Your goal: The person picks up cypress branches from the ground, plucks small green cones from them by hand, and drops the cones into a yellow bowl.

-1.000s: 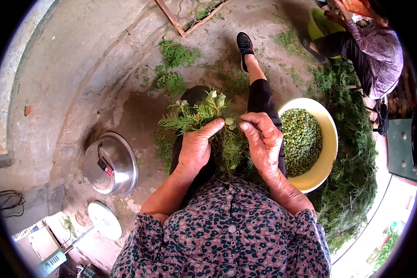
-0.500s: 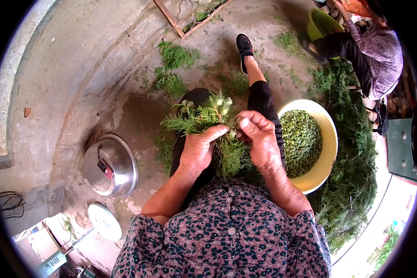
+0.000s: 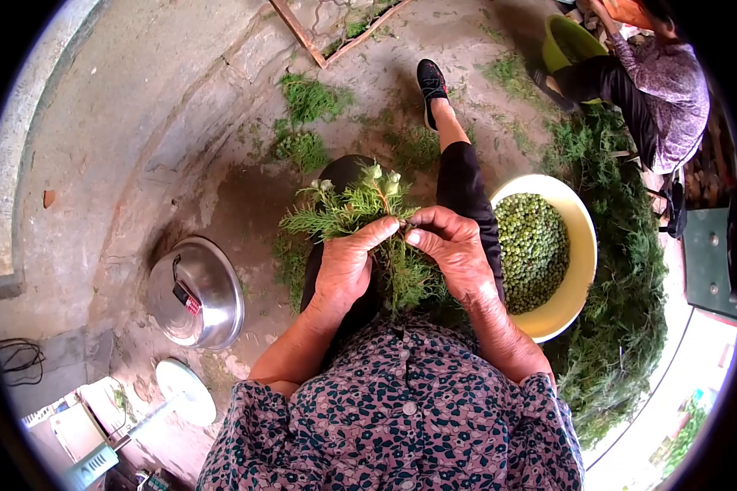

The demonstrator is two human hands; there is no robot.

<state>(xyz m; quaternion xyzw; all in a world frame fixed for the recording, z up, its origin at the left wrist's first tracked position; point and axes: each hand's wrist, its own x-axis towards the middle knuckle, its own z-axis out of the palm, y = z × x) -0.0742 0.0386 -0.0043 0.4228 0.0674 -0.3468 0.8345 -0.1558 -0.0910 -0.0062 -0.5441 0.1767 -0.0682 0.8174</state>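
Observation:
In front of my lap, my left hand (image 3: 350, 258) is closed round a leafy evergreen sprig (image 3: 336, 214), which looks like cypress. Pale green cones (image 3: 391, 182) stick up at the sprig's top. My right hand (image 3: 453, 250) is pinched against the stems beside my left thumb; what lies between its fingertips is hidden. More green foliage (image 3: 411, 278) hangs below both hands. To the right of my leg stands a cream-yellow tub (image 3: 588, 245), holding a heap of small green cones (image 3: 532, 254).
A large pile of cut evergreen branches (image 3: 618, 327) lies right of the tub. At left rests an upturned metal basin (image 3: 221, 286) with a small red-and-black device (image 3: 187, 296) on it. Another person (image 3: 659, 90) sits top right by a green tub (image 3: 555, 49).
My right hand has moved slightly left and closed in on the stems beside my left thumb. Cones that showed at its fingers before are out of sight. The sprig has shifted slightly.

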